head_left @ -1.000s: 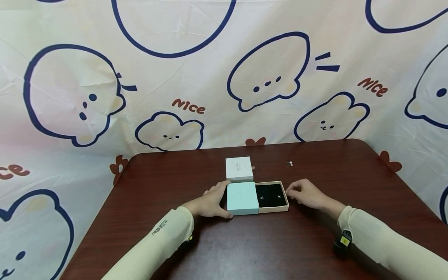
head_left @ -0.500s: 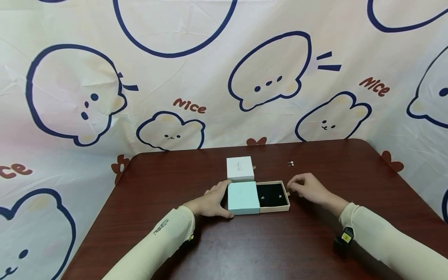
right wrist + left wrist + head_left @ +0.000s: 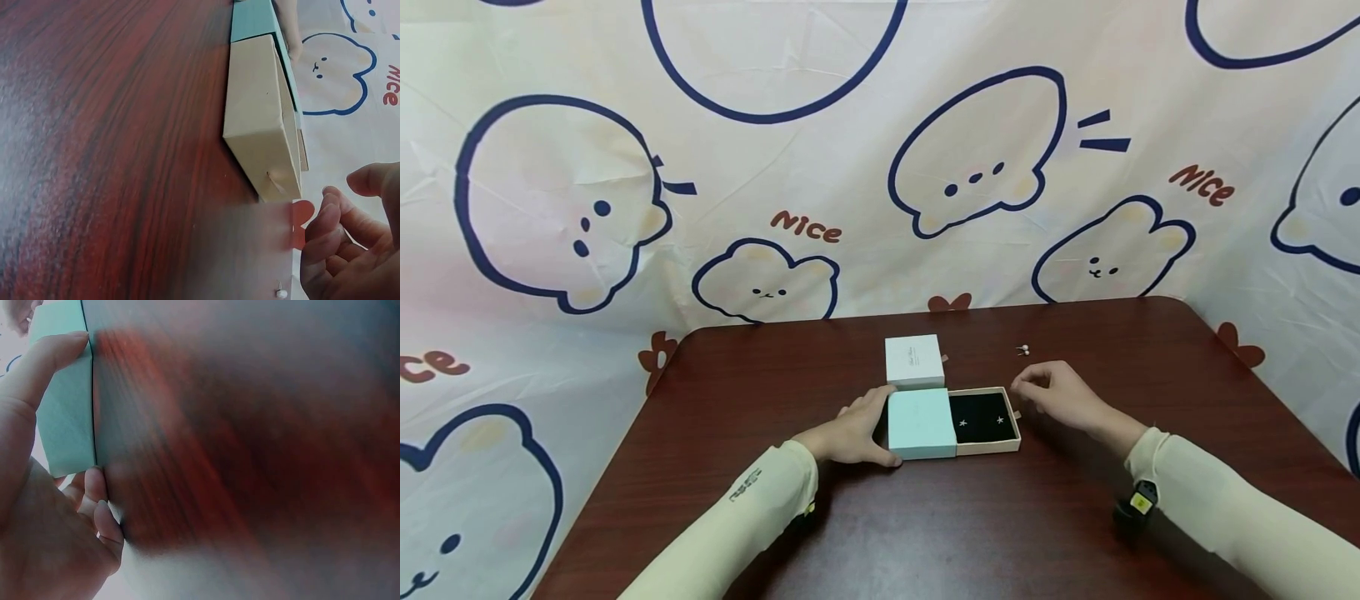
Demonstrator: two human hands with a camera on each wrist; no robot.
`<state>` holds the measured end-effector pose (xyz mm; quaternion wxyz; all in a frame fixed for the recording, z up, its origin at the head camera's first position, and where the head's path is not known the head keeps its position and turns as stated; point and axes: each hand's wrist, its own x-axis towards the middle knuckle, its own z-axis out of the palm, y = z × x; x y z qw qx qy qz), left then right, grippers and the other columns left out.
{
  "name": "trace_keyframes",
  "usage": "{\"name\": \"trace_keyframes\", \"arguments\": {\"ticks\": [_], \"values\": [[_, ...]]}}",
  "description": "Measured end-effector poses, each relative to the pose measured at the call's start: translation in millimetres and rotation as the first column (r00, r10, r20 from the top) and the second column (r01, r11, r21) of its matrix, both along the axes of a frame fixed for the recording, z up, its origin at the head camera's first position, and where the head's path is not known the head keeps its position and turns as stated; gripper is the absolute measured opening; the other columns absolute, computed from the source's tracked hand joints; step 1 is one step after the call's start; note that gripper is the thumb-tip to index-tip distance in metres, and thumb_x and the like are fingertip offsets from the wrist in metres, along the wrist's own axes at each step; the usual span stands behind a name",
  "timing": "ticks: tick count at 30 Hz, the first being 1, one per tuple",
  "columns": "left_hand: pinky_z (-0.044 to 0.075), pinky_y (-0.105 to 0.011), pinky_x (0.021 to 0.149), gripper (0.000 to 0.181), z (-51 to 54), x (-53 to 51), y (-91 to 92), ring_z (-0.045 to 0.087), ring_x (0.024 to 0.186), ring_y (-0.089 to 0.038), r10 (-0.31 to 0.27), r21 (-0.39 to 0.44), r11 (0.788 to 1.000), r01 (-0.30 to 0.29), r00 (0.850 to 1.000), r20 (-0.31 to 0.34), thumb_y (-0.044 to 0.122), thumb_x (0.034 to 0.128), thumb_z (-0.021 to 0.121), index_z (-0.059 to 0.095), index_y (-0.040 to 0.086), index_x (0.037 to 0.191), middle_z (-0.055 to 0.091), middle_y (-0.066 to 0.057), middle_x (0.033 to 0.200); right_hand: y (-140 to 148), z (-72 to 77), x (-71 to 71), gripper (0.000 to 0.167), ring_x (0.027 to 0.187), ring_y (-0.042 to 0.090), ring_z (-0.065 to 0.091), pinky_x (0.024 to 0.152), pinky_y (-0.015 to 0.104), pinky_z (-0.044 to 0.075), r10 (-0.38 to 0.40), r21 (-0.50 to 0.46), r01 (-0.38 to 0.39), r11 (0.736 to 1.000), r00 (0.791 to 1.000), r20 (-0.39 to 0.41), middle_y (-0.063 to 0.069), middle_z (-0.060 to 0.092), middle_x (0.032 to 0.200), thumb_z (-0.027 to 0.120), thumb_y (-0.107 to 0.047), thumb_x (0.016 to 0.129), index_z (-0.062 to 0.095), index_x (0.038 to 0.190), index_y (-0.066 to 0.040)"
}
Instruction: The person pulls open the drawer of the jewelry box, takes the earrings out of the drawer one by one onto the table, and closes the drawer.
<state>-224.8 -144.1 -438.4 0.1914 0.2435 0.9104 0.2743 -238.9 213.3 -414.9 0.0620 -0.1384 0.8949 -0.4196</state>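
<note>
In the head view, my left hand [image 3: 850, 433] holds the light blue jewelry box [image 3: 921, 423] by its left end, thumb at the front and fingers at the back. The left wrist view shows the thumb pressed on the box's side [image 3: 65, 406]. A cream drawer [image 3: 253, 87] is slid partway out to the right. Two small star-shaped earrings [image 3: 1000, 420] sit on its black pad [image 3: 981, 408]. My right hand [image 3: 1060, 396] hovers just right of the drawer, apart from its ribbon tab [image 3: 275, 183]. Its fingers bend loosely, with nothing visible between thumb and forefinger.
A white jewelry box [image 3: 913, 360] with a small tab lies right behind the blue one. Pearl earrings [image 3: 1023, 350] rest farther back on the dark wooden table [image 3: 880, 533]. A printed cloth [image 3: 880, 167] hangs behind the table.
My right hand has come away from the drawer's end and risen a little toward the back, so the ribbon tab now shows. The left hand and the box stay put.
</note>
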Motion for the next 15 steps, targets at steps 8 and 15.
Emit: {"name": "trace_keyframes", "arguments": {"ticks": [8, 15], "values": [[0.018, -0.065, 0.118, 0.112, 0.4, -0.4, -0.2, 0.022, 0.153, -0.038, -0.001, 0.001, 1.0, 0.001, 1.0, 0.001, 0.043, 0.0807, 0.083, 0.011, 0.013, 0.162, 0.021, -0.013, 0.166, -6.0, 2.8, 1.6, 0.021, 0.062, 0.012, 0.053, 0.057, 0.028, 0.046, 0.026, -0.006, -0.026, 1.0, 0.999, -0.023, 0.011, 0.065, 0.085, 0.061, -0.017, 0.101, 0.075, 0.103, -0.001], [0.018, -0.065, 0.118, 0.113, 0.2, -0.2, -0.2, 0.021, 0.153, -0.037, 0.003, 0.003, 1.0, -0.003, 1.0, 0.006, 0.043, 0.0805, 0.083, 0.011, 0.013, 0.162, 0.021, -0.013, 0.166, -10.5, 7.1, 5.8, 0.021, 0.064, 0.011, 0.053, 0.059, 0.028, 0.048, 0.051, -0.019, -0.052, 0.998, 0.998, -0.039, 0.015, 0.068, 0.09, 0.061, -0.015, 0.101, 0.073, 0.104, 0.002]]}}
